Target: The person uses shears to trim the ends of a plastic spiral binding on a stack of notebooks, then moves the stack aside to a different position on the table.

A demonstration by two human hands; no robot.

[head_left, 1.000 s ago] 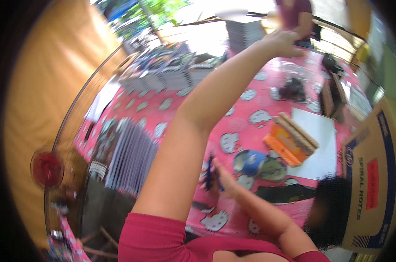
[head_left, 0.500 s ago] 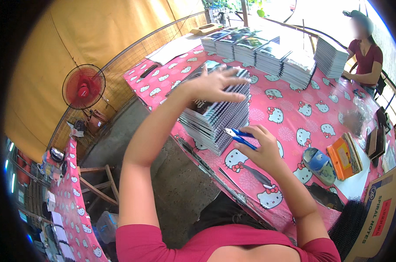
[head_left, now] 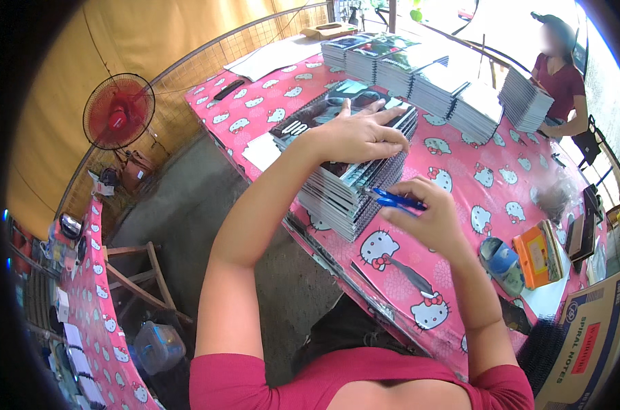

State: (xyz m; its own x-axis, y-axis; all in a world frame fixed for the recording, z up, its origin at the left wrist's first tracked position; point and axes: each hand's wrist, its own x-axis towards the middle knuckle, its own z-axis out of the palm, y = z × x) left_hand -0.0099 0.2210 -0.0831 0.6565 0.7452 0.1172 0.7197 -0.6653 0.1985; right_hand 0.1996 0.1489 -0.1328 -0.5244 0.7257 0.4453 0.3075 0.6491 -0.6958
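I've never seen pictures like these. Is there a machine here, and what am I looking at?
There's no robot, just a person's two bare hands. The view comes from a wide fisheye camera worn on the head, looking down, so straight edges bend.

The left hand rests spread on top of a stack of spiral notebooks. The right hand holds blue-handled pliers with their tip by the stack's spiral edge.

The table's pink patterned cloth also carries more book stacks and an orange box. Across it, another person stands beside a leaning stack.
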